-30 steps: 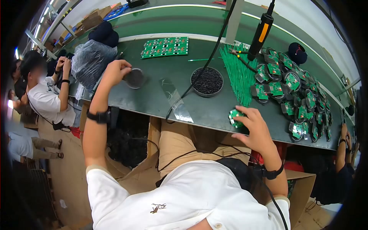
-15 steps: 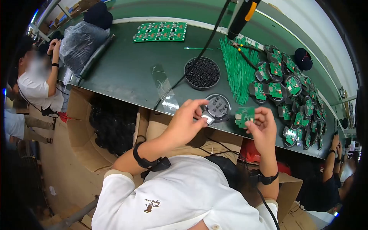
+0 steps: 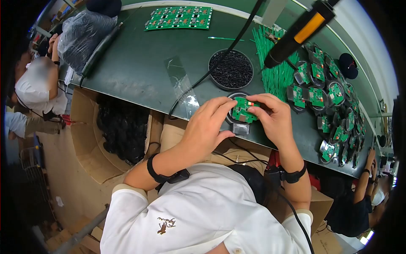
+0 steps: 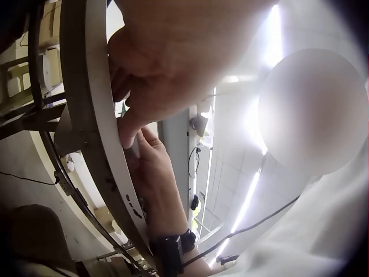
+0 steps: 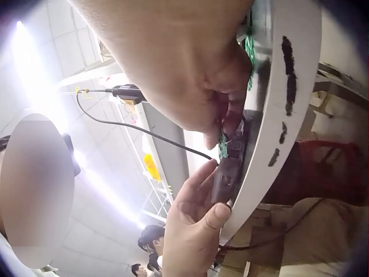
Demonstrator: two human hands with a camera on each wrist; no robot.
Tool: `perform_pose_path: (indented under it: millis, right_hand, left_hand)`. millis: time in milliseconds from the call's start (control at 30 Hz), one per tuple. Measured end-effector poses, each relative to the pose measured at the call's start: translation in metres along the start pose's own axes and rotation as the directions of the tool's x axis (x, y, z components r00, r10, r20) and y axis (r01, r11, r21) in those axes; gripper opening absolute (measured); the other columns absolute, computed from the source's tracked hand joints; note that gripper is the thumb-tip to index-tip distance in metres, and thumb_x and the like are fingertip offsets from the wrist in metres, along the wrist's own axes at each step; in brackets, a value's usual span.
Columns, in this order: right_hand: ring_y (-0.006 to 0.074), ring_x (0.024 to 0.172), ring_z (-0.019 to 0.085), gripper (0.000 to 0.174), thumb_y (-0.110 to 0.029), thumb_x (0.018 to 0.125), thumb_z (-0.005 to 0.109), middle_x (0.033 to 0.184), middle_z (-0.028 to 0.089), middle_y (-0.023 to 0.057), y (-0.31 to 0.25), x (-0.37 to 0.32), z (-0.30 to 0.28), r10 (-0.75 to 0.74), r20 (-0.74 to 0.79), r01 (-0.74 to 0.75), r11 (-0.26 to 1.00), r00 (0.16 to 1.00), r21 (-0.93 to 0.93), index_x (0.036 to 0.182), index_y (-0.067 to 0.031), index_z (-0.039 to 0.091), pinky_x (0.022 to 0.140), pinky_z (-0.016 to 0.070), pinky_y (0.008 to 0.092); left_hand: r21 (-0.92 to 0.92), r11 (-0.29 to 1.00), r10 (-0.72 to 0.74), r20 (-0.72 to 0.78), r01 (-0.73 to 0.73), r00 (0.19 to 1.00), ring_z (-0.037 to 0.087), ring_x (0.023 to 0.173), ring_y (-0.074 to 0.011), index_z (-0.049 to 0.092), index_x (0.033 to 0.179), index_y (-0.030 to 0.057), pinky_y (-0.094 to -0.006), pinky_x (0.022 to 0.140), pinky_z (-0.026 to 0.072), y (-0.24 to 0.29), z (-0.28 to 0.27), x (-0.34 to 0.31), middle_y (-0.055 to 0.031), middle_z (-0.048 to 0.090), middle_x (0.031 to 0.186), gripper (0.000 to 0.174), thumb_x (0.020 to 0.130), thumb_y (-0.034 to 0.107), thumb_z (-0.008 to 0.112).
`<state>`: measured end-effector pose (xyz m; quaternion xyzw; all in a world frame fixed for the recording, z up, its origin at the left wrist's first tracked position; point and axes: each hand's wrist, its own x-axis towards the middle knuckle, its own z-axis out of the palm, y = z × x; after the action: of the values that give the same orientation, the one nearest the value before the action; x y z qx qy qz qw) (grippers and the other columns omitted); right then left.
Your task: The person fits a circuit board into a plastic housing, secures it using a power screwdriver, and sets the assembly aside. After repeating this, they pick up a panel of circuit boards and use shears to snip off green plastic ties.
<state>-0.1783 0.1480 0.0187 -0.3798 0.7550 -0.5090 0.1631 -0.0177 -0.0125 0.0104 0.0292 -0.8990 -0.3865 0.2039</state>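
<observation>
Black cord (image 3: 203,79) crossing before bowl of black pieces (image 3: 231,70)

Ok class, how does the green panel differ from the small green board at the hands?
The panel is a large oblong; the small board is much smaller. The panel lies untouched on the table; the right hand pinches the small board over a round black housing. Both are green and bear components.

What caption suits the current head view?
Left hand gripping a round black housing, right hand pinching a green circuit board over it.
</observation>
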Motion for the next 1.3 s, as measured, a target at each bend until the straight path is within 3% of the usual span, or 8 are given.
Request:
perform_pose_path:
  millis: [133,333,433,500,533,667,800,1300]
  right_hand:
    - [0.0186,0.079,0.068,0.024,0.001,0.084,0.077,0.092,0.072,0.0092,0.0,0.002,0.005,-0.118,0.024,0.119,0.989,0.993,-0.085,0.109,-0.0026,0.077,0.071,0.0533,0.0296]
    - [0.0243,0.098,0.069,0.031,0.0,0.081,0.078,0.115,0.071,0.0134,-0.01,-0.009,0.009,-0.189,0.043,0.191,0.914,0.981,-0.358,0.112,-0.0048,0.076,0.073,0.0558,0.0321]
    - [0.0295,0.112,0.066,0.037,-0.001,0.077,0.08,0.127,0.068,0.0145,-0.008,-0.016,0.002,-0.179,0.052,0.186,0.947,0.982,-0.26,0.114,-0.0055,0.075,0.083,0.0569,0.036]
    - [0.0342,0.118,0.064,0.042,-0.003,0.072,0.081,0.129,0.068,0.0146,-0.012,-0.02,-0.013,-0.37,0.189,0.413,0.857,0.91,-0.31,0.114,-0.0049,0.075,0.094,0.0547,0.0421]
    - [0.0373,0.12,0.063,0.045,-0.005,0.069,0.081,0.13,0.069,0.0134,-0.019,-0.022,-0.019,-0.343,0.197,0.385,0.89,0.918,-0.246,0.114,-0.0044,0.075,0.101,0.0511,0.0474]
    - [0.0356,0.117,0.065,0.042,-0.002,0.07,0.08,0.123,0.072,0.0122,-0.031,-0.027,-0.011,-0.378,0.139,0.402,0.828,0.915,-0.392,0.111,-0.0043,0.075,0.098,0.0526,0.0463]
    - [0.0309,0.105,0.07,0.033,0.005,0.075,0.076,0.112,0.074,0.0137,-0.018,-0.032,0.006,-0.279,-0.055,0.266,0.948,0.959,-0.175,0.107,-0.0019,0.074,0.091,0.055,0.0385]
    - [0.0268,0.095,0.071,0.036,0.01,0.074,0.075,0.111,0.073,0.0137,-0.013,-0.042,0.023,-0.271,-0.17,0.251,0.959,0.947,-0.132,0.108,-0.0023,0.076,0.081,0.0561,0.0325]
  left_hand:
    - [0.003,1.0,0.023,-0.015,-0.023,1.0,0.059,0.12,-0.0392,0.058,0.136,0.0047,-0.0459,0.099,0.0506,-0.004,0.002,-0.002,-0.0166,0.058,0.135,0.077,0.065,0.007,0.089]
    - [0.108,0.99,0.091,0.014,-0.092,0.996,0.06,0.121,-0.0358,0.063,0.13,0.0035,-0.0448,0.098,0.0517,-0.005,0.0,0.0,-0.0132,0.057,0.143,0.069,0.065,0.005,0.085]
    - [0.144,0.982,0.119,0.023,-0.121,0.993,0.06,0.119,-0.0344,0.065,0.128,0.0026,-0.044,0.096,0.0521,-0.008,0.0,0.0,-0.0106,0.059,0.143,0.063,0.067,0.007,0.083]
    - [0.089,0.989,0.115,0.006,-0.115,0.993,0.061,0.116,-0.0336,0.064,0.129,0.0025,-0.0441,0.094,0.0526,-0.006,-0.002,0.0,-0.0093,0.06,0.142,0.062,0.069,0.009,0.081]
    - [0.088,0.99,0.112,0.002,-0.112,0.994,0.061,0.116,-0.0336,0.064,0.129,0.0025,-0.0441,0.094,0.0526,-0.004,-0.003,0.001,-0.0093,0.06,0.142,0.062,0.069,0.009,0.081]
    - [-0.023,0.99,0.139,-0.061,-0.141,0.988,0.063,0.107,-0.0313,0.068,0.118,0.0033,-0.0408,0.087,0.054,-0.004,-0.003,0.009,-0.011,0.068,0.121,0.043,0.078,0.016,0.08]
    - [-0.075,0.986,0.143,-0.105,-0.152,0.984,0.065,0.097,-0.0335,0.069,0.11,0.0044,-0.0417,0.083,0.0544,0.005,-0.004,0.018,-0.0118,0.071,0.104,0.03,0.083,0.013,0.077]
    - [-0.123,0.99,0.048,-0.176,-0.07,0.983,0.073,0.098,-0.0306,0.072,0.124,0.0058,-0.0356,0.083,0.0598,0.005,0.008,0.003,-0.0139,0.074,0.112,0.038,0.086,0.002,0.074]
